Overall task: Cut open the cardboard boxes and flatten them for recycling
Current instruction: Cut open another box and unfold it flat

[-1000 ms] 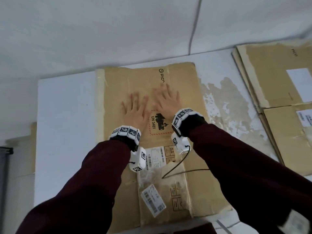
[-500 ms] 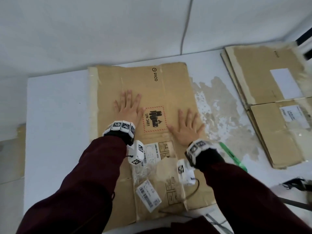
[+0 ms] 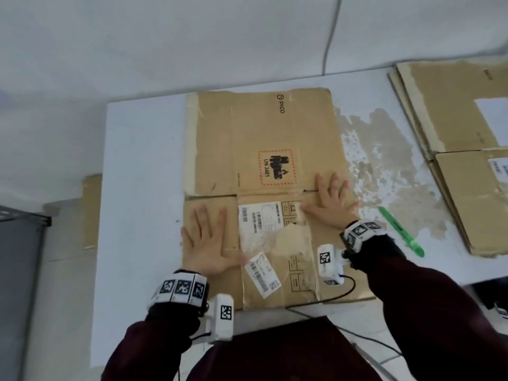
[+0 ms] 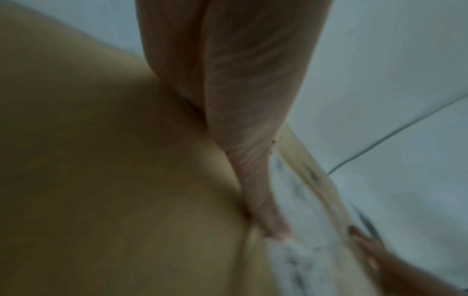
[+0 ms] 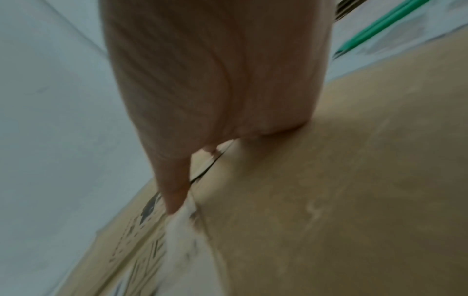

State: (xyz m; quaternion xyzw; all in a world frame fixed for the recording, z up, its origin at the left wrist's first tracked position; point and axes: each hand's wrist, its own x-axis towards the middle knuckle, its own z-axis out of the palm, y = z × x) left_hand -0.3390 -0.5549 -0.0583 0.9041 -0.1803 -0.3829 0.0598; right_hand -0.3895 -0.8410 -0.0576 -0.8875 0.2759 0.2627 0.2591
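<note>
The box (image 3: 264, 166) is being pressed flat on the table (image 3: 143, 166) by the left hand (image 3: 206, 243) and right hand (image 3: 331, 204), each grip spread wide and empty, so the folds between them are being kept down.

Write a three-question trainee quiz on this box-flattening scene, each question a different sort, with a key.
1. True or false: the left hand grips the green cutter.
2. Multiple choice: the right hand lies on A) the flattened box, B) the stack of flattened boxes, C) the bare table.
3. Fill in: the cutter lies on the table to the ____ of the right hand.

Key: 1 false, both hands press flat on the box; 2 A; 3 right.
</note>
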